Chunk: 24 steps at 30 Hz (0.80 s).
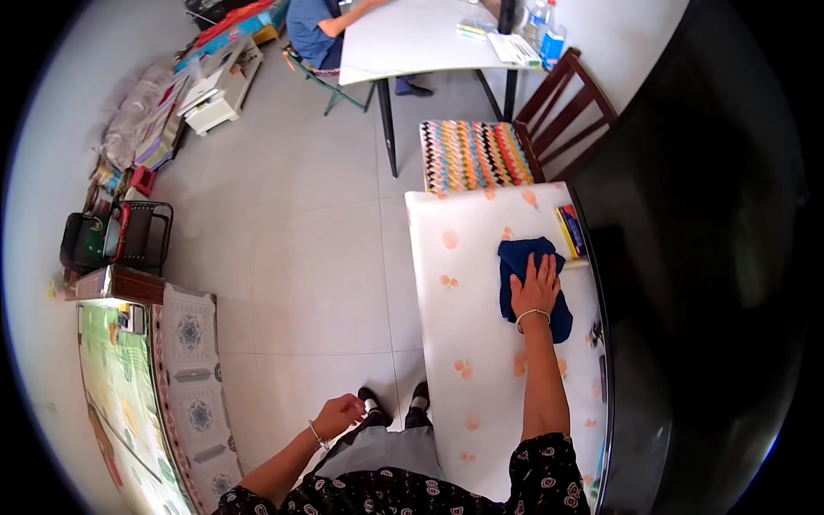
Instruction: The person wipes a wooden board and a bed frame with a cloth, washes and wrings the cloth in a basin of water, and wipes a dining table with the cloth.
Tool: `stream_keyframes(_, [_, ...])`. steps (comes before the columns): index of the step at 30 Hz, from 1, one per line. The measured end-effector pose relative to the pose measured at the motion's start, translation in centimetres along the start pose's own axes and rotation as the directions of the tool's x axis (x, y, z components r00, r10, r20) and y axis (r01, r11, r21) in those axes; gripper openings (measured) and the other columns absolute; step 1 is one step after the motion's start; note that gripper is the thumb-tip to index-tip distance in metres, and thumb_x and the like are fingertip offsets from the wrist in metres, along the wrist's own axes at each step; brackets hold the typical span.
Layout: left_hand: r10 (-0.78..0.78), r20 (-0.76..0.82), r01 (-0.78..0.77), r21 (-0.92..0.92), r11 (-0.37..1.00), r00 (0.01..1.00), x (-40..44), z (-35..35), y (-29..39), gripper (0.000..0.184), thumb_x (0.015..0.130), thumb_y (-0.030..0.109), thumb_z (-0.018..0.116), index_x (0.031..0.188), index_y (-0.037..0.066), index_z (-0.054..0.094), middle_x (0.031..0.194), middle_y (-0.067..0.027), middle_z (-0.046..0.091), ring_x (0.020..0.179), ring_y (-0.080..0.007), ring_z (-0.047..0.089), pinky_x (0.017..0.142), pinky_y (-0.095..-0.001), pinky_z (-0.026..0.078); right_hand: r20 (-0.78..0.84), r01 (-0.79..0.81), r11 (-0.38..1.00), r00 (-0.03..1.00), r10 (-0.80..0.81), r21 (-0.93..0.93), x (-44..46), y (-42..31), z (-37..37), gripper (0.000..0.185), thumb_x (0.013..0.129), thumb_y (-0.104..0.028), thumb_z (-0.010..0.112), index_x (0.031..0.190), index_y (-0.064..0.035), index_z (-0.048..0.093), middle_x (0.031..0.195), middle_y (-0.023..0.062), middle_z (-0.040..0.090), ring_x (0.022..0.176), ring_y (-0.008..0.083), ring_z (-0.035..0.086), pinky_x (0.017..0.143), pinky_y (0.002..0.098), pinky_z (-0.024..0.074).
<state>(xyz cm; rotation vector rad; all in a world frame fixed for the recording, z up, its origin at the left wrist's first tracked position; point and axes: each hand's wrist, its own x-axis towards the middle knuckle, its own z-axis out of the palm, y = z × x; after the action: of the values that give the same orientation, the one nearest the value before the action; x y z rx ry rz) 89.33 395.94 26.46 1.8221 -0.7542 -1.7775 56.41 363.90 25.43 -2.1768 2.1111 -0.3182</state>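
My right hand (536, 290) lies flat on a folded dark blue cloth (560, 321), fingers stretched and slightly spread. Beneath the cloth is a long white table cover (446, 335) printed with orange fruit. My left hand (338, 417) hangs low in front of my body, well away from the table, its fingers loosely curled with nothing visible in them. A yellow, red and blue box (570, 232) sits near the cloth at the table's right edge. Small dark items (596, 335) lie along that same edge, too small to name.
A wooden chair (571, 107) with a striped woven seat cover (472, 154) stands against the table's far end. Beyond it, a person in blue (313, 30) sits at a white table (412, 39) with bottles (552, 43). A patterned cabinet (193, 395) stands at left.
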Motion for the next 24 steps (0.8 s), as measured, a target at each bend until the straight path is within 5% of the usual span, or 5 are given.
stream_keyframes(8, [-0.114,-0.046,0.115,-0.001,0.993,0.992,-0.9,0.2,0.2,0.017,0.089,0.016,0.058,0.099,0.002,0.060,0.089,-0.0080,0.065,0.080,-0.0151,0.063,0.069,-0.0284,0.053,0.045,0.170,0.985,0.984,-0.170,0.003,1.1,-6.0,1.2,0.059,0.087,-0.038,0.054,0.135,-0.0059,0.042,0.145,0.0151,0.031,0.140,0.0304,0.014,0.109,0.0498,0.0190])
stream_keyframes(13, [-0.011,0.037,0.010,0.028,1.000,0.999,0.3,-0.2,0.1,0.016,0.090,0.015,0.057,0.098,0.002,0.059,0.086,-0.0058,0.064,0.077,-0.0128,0.061,0.067,-0.0261,0.051,0.086,0.291,0.952,0.950,-0.299,0.091,-2.9,-11.7,1.1,0.057,0.088,-0.037,0.053,0.135,-0.0077,0.043,0.146,0.0140,0.030,0.139,0.0309,0.015,0.110,0.0495,0.0178])
stream_keyframes(24, [0.205,-0.069,-0.206,-0.005,0.979,0.976,3.0,-9.2,3.5,0.020,0.085,0.021,0.061,0.092,0.002,0.061,0.074,-0.0059,0.064,0.067,-0.0120,0.059,0.060,-0.0269,0.048,0.000,0.237,0.971,0.971,-0.237,0.027,-4.3,-13.7,2.1,0.053,0.085,-0.032,0.057,0.131,-0.0096,0.047,0.142,0.0146,0.037,0.137,0.0278,0.022,0.108,0.0473,0.0229])
